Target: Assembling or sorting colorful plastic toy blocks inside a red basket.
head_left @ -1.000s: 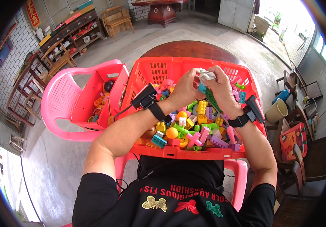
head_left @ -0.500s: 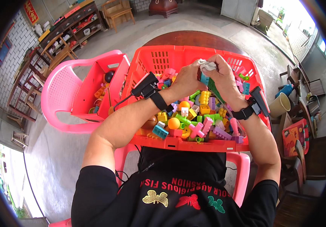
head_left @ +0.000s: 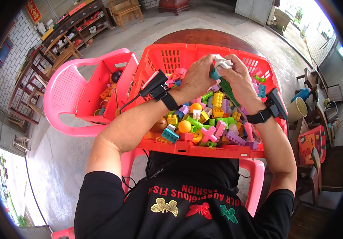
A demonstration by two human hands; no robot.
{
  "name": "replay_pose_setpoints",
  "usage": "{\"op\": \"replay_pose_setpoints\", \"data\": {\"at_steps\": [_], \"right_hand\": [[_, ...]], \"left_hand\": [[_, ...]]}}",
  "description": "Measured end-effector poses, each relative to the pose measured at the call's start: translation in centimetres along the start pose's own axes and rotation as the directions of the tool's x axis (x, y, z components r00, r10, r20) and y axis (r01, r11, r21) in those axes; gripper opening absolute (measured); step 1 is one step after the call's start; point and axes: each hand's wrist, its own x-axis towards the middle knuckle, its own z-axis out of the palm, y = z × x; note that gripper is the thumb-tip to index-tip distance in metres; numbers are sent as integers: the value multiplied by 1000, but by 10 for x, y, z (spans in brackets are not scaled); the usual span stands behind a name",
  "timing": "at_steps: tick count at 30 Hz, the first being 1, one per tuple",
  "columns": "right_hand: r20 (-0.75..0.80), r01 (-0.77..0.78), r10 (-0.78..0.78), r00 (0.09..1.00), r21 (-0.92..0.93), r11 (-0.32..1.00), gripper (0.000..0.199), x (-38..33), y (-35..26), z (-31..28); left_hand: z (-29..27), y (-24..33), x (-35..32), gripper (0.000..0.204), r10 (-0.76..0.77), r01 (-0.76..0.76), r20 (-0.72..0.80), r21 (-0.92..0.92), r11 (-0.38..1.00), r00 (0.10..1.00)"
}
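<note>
Both hands are raised over a red plastic basket [head_left: 171, 59] full of colourful toy building blocks [head_left: 209, 119]. My left hand [head_left: 197, 77] grips a teal-green toy piece [head_left: 215, 74] from the left. My right hand [head_left: 239, 77] presses a crumpled white cloth [head_left: 222, 62] against that piece; a dark green part [head_left: 229, 91] hangs below the hands. Each wrist wears a black strapped device.
A pink plastic chair [head_left: 66, 99] to the left holds a smaller red basket [head_left: 112, 89] with a few toys. The big basket rests on another pink chair [head_left: 255, 179] in front of me. A brown round table [head_left: 207, 36] lies beyond; a beige cup [head_left: 297, 108] and chairs stand right.
Both hands stayed together over the basket, shifting slightly upward in the view. The white cloth has moved a little across the green piece.
</note>
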Motion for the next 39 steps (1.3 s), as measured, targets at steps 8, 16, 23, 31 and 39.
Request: {"op": "replay_pose_setpoints", "data": {"at_steps": [8,16,23,31,39], "right_hand": [[43,-69,67,997,55,996,24,-1,14,-6],[74,-135,116,991,358,924,25,1,9,-7],[102,-136,105,989,367,920,18,1,10,-11],[-72,-8,24,997,213,977,11,2,2,-2],[-135,13,-1,991,83,996,12,6,5,-11]], "left_hand": [[2,5,-1,54,65,-61,-37,85,995,997],[-9,9,1,55,37,-37,-8,-121,992,999],[-6,13,-1,44,191,-215,-148,-170,962,970],[-10,14,2,42,320,-323,-149,8,946,936],[-9,14,2,49,120,-119,9,-89,989,993]]}}
